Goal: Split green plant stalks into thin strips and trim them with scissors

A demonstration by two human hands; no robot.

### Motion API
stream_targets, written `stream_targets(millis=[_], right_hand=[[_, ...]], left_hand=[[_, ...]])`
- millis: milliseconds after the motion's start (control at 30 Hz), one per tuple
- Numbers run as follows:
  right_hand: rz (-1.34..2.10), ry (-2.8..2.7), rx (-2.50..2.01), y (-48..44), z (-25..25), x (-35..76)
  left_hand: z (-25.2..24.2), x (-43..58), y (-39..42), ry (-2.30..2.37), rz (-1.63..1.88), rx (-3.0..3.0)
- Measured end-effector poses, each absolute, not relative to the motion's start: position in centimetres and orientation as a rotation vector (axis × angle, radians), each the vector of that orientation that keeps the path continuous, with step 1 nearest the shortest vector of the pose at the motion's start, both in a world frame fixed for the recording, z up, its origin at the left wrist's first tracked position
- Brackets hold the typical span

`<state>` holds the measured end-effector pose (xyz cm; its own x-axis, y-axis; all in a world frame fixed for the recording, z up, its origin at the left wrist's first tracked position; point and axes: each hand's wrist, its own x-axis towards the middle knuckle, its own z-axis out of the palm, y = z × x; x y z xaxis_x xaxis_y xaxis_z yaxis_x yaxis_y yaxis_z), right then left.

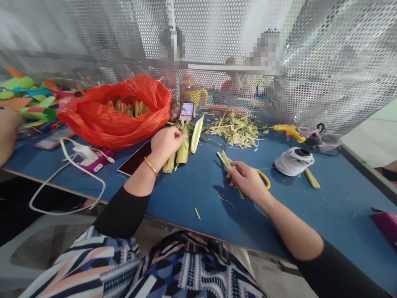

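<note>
My left hand, with a gold bangle at its wrist, reaches over a small pile of pale green-yellow husk pieces. Its thumb and fingers are pinched together at the top of the pile, touching a husk piece. One broader husk piece lies just right of it. My right hand grips a few narrow husk strips that stick out past the fingertips. A pair of scissors with a yellow handle is at the same hand, mostly hidden by it, so I cannot tell whether it is held or lies underneath.
A red plastic bag with husk pieces stands back left. Behind are shredded trimmings, a yellow glue gun and perforated mesh. A white thread spool stands right. A phone and white cable lie left; another person's hand shows.
</note>
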<state>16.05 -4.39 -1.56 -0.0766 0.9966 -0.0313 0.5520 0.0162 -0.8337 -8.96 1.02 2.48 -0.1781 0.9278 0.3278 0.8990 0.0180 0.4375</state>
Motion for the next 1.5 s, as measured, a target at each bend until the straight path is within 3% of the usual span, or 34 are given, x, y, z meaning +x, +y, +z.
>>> stream_targets(millis=[133,333,600,733,900,1133,1233,1400,1500], right_hand=[[0.580,-1.885,-1.670,-4.6,-1.2,16.3],[0.490,-2.064,-1.499,-4.6,-1.3,16.4],[-0.009,-1.999,-1.840,-3.9,-0.9,17.9],[0.028,-2.210,-1.878,-3.6,-1.0,17.8],[0.045,-2.410,-1.556,-4.1,-2.2,16.6],[0.024,-2.207,-1.378,-4.4,-1.6,16.8],[0.204,-1.974,-1.417,-2.9,-0.1,15.8],[1.141,-1.480,-1.404,0.7,1.1,11.2],[1.391,-1.335,-1.352,1.6,0.4,8.9]], left_hand=[[0.8,-7.9,-0.1,2.351,0.380,2.080],[0.4,-7.2,0.1,2.357,0.314,2.076],[1.0,-8.8,-0.1,2.363,0.558,1.887],[0.6,-10.2,0.5,2.220,0.885,1.698],[0.9,-10.5,1.0,1.855,1.333,1.274],[2.6,-7.5,0.3,1.262,1.219,0.791],[2.5,-5.9,1.0,1.162,1.149,0.732],[1.9,-4.2,2.6,1.107,1.176,0.723],[1.0,-4.4,3.0,1.085,1.176,0.723]])
